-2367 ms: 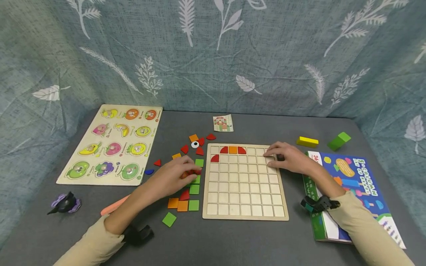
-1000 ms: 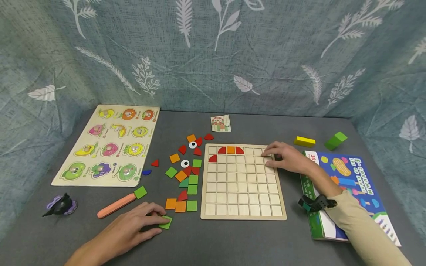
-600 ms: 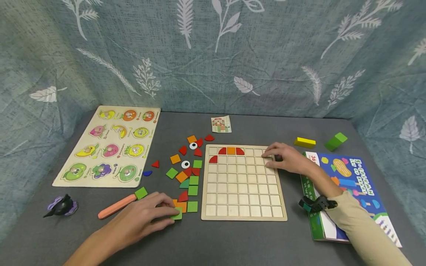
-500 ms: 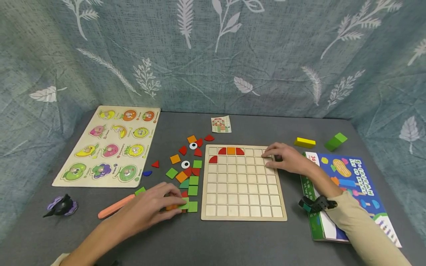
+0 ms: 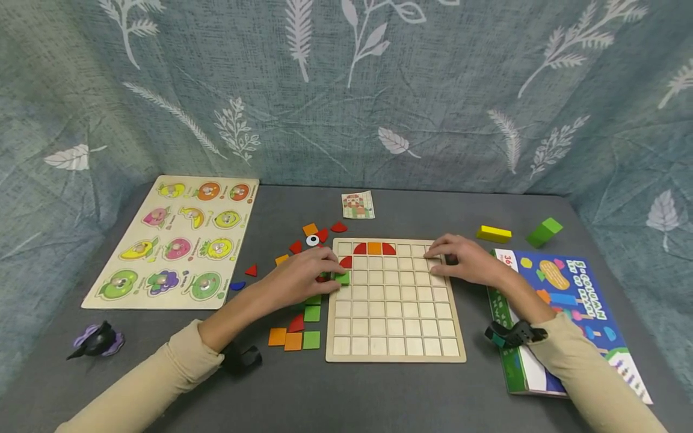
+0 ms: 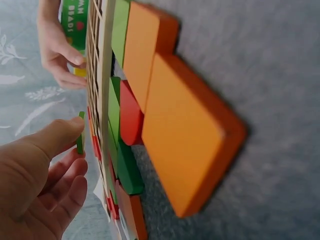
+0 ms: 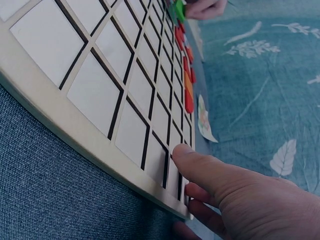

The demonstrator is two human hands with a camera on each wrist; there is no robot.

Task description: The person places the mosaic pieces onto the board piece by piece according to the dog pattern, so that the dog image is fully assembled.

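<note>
My left hand pinches a green square tile between thumb and fingers at the left side of the wooden grid board. In the left wrist view, that tile stands on edge in the pinch; whether it touches the board I cannot tell. On the board lie an orange square and red quarter-circle pieces, in the first two rows. My right hand rests on the board's far right corner, fingers spread and loosely bent, thumb on the right edge. Loose tiles under the left hand are partly hidden.
Several green, orange and red tiles lie left of the board. A small pattern card lies behind it. A fruit puzzle board is at far left, beside a black and purple object. A boxed set, yellow block and green block stand right.
My left hand has picked up a green square from the near left and carried it forward and right to the board's left side. The right hand stays at the corner.
</note>
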